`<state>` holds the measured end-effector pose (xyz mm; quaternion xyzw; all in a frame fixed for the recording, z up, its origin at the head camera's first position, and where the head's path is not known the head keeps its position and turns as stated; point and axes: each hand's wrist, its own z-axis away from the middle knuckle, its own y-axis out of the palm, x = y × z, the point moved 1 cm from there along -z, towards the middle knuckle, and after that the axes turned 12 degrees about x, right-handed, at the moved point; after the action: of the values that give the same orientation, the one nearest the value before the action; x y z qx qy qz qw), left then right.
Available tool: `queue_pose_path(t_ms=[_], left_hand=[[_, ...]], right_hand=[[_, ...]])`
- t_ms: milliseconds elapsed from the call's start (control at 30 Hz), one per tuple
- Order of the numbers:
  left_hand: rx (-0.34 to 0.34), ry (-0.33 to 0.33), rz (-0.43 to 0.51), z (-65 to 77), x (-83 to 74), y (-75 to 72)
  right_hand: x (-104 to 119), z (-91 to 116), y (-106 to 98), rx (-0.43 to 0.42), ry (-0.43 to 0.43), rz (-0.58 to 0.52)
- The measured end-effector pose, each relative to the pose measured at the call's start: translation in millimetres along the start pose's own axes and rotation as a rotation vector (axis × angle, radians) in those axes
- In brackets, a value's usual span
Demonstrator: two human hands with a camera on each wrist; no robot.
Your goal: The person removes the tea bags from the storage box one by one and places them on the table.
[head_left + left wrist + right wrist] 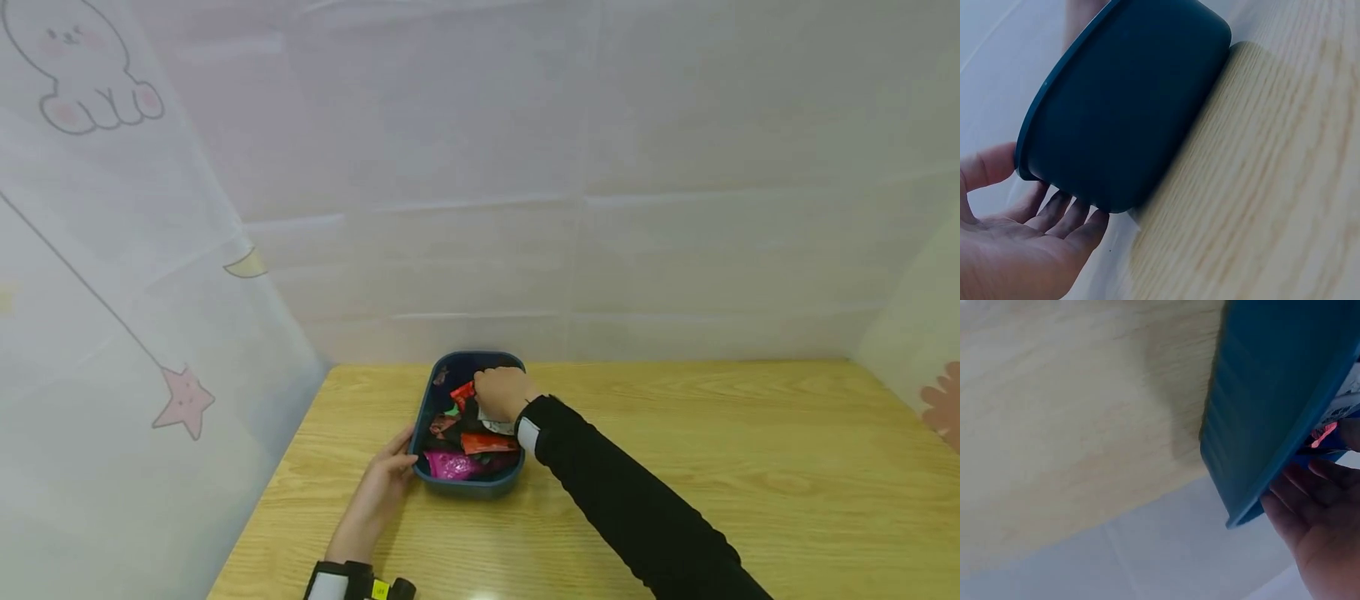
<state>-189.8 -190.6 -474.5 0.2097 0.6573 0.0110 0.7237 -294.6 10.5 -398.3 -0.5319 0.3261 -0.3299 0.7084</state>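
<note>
A dark blue plastic bin stands on the wooden table, with several wrapped snack packets inside. Among them are a magenta packet, an orange-red packet and a smaller red one. My left hand holds the bin at its near left corner. In the left wrist view, the left thumb is at the rim and the fingers lie against the outer wall. My right hand reaches into the bin over a whitish packet. Its fingertips dip behind the rim, so their hold is partly hidden.
The light wooden table extends to the right of the bin. Behind it rises a pale sheet wall, close to the bin's far end. A printed sheet hangs along the left side.
</note>
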Motion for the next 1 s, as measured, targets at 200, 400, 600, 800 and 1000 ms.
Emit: queue_pose_path(t_ms=[200, 400, 600, 800, 1000], left_hand=[[-0.027, -0.005, -0.021, -0.3, 1.1, 1.2], [-0.031, -0.002, -0.032, -1.3, 2.6, 1.1], [-0.017, -0.003, -0.028, 0.6, 0.9, 1.8], [-0.003, 0.001, -0.029, 0.7, 0.0, 1.7], [0.006, -0.002, -0.021, 1.7, -0.9, 1.0]], right_hand=[[-1.6, -5.1, 15.6, 0.03, 0.073, -0.238], [-5.0, -12.8, 27.6, -0.088, 0.113, -0.261], [-6.9, -8.9, 22.2, -0.114, 0.082, -0.259], [-4.7, -4.9, 16.4, -0.178, 0.034, -0.141], [-2.8, 1.9, 7.8, -0.192, -0.04, 0.045]])
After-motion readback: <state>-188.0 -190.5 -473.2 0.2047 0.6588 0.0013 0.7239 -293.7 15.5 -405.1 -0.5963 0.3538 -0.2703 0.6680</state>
